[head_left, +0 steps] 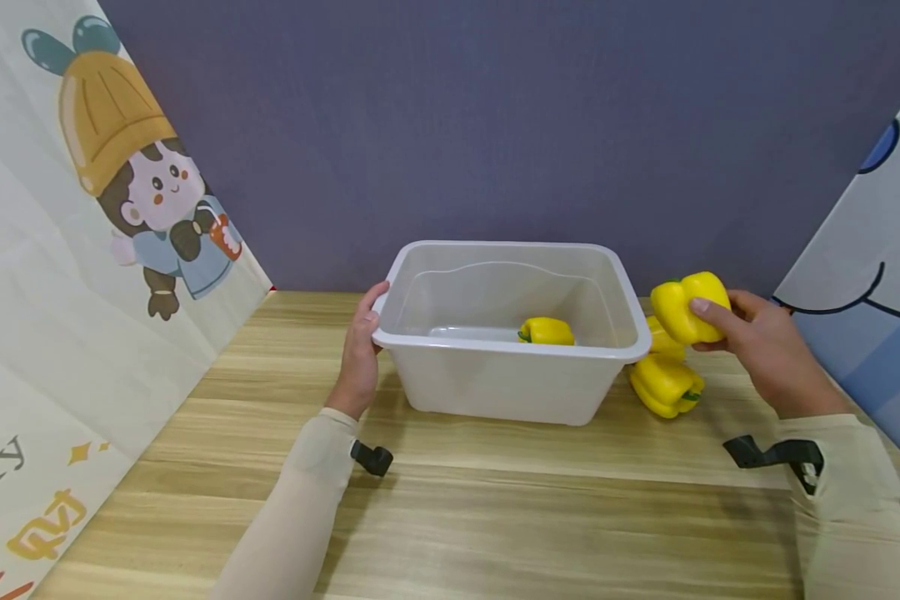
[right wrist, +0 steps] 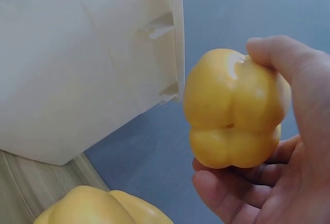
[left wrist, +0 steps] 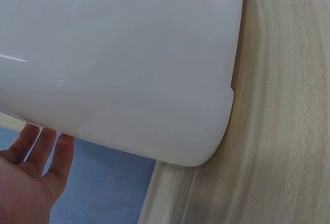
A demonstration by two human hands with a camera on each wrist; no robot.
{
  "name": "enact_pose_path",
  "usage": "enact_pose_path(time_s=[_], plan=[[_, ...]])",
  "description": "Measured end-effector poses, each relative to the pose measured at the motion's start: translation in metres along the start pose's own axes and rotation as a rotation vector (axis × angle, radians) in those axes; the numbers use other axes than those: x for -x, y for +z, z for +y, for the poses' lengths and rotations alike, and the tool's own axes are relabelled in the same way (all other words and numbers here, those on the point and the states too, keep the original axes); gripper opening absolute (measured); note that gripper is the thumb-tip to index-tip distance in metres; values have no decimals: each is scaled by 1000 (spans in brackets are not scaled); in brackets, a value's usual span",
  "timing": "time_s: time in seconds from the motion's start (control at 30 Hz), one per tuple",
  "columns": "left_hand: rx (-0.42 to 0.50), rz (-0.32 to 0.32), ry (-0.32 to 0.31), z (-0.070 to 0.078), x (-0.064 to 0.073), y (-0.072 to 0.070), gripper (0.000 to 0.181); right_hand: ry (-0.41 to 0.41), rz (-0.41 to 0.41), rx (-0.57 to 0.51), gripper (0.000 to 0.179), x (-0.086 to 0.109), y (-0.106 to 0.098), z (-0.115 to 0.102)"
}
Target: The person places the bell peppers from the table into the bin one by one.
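Note:
A yellow bell pepper [head_left: 690, 307] is held in my right hand [head_left: 772, 350], raised just right of the white plastic bin [head_left: 495, 379]. In the right wrist view the thumb presses one side of this pepper [right wrist: 234, 105] and curled fingers support the other. My left hand [head_left: 360, 358] grips the bin's left rim; the left wrist view shows its fingertips [left wrist: 63, 149] against the outside wall. Inside the bin lies one yellow bell pepper [head_left: 547, 331]. Beneath the raised pepper, another yellow bell pepper [head_left: 666, 385] rests on the table, with one more [head_left: 663, 340] behind it, partly hidden.
The bin stands on a wood-grain table [head_left: 435, 517], close to a dark blue-grey back panel [head_left: 495, 125]. White panels with cartoon prints flank the table, one on the left [head_left: 60, 275] and one on the right [head_left: 862, 275].

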State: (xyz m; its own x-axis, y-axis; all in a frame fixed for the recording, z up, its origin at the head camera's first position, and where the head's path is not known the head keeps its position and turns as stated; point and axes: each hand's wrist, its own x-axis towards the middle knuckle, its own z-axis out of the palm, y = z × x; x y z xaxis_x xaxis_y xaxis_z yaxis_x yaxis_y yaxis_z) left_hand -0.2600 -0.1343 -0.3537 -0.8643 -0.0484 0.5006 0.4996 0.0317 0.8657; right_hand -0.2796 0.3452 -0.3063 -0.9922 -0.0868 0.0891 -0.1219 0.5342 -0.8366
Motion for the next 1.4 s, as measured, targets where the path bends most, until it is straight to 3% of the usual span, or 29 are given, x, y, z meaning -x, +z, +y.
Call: enact_pose_path(time_s=[0.43,0.8,1.4], plan=[[15,-20,8,-1,4,-8,57,-10,38,-27,78,19,6,-13],[7,-18,12,0,4,-9,57,-82,61,-90,65,19,8,-21],[20,-7,0,-1,3,-6,59,-98,72,-142,59,18,11,-28]])
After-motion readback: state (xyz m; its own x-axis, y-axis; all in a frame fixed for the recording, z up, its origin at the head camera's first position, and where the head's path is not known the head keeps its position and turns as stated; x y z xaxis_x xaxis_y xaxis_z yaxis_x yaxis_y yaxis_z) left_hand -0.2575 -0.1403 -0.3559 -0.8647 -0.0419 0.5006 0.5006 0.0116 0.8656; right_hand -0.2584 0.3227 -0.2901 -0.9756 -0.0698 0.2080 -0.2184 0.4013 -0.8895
